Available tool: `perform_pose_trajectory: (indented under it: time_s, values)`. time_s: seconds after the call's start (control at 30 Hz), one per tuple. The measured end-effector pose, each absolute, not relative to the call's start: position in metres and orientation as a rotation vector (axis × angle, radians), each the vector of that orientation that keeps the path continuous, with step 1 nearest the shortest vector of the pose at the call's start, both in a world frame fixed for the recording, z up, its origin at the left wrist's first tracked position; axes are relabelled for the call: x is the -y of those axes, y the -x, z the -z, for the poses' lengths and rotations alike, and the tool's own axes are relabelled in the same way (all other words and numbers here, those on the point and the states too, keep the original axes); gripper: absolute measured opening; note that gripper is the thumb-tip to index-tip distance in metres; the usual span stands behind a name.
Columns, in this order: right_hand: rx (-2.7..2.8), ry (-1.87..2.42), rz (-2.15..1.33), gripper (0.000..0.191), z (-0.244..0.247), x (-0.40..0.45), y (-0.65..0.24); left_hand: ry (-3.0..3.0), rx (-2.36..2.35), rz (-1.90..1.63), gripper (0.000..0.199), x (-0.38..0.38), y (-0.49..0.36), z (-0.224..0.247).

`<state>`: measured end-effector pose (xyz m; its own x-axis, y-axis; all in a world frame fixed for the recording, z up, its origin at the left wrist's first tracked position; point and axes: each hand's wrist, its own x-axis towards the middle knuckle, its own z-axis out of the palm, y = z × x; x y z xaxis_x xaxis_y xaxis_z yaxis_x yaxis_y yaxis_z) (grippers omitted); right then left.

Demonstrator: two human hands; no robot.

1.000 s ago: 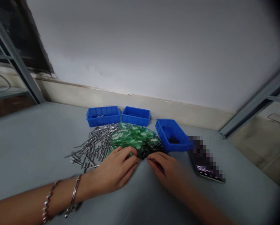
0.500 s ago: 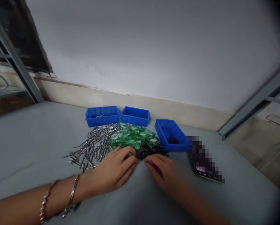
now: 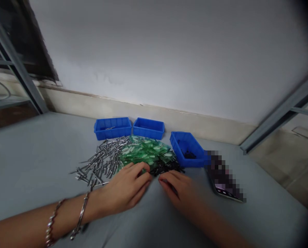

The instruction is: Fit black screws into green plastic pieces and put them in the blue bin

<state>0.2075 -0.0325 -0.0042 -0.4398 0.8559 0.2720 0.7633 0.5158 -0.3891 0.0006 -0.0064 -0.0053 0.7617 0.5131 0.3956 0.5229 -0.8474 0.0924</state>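
Observation:
My left hand (image 3: 129, 186) is closed at the near edge of a pile of green translucent packets (image 3: 146, 151), its fingers curled and the thumb tucked in. Just right of it, my right hand (image 3: 178, 189) is closed too, thumb and fingertips together, by small black pieces (image 3: 166, 167). A narrow gap separates the two hands' fingertips. What either hand pinches, if anything, is too small or hidden to make out. Left of the packets spreads a heap of slim silvery metal pins (image 3: 102, 162), partly behind my left hand.
Behind the pile stand a blue bin (image 3: 113, 132) with a few metal pieces and a second blue bin (image 3: 148, 132). At the right, another blue bin (image 3: 193, 162) holds black pieces, with a phone (image 3: 230, 196) beside it. Metal frame posts (image 3: 22, 69) flank the grey table.
Both hands stay almost where they were, with only a very slight shift of the wrists. The piles and the bins look the same.

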Motion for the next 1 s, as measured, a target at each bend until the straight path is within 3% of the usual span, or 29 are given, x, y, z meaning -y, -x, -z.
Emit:
perform_pose_trajectory:
  time_s: [1.0]
  values:
    - [2.366, 1.403, -0.332, 0.017, 0.0004, 0.0337, -0.2044, 2.929, 0.839, 0.615, 0.019, 0.0063, 0.0009, 0.005]
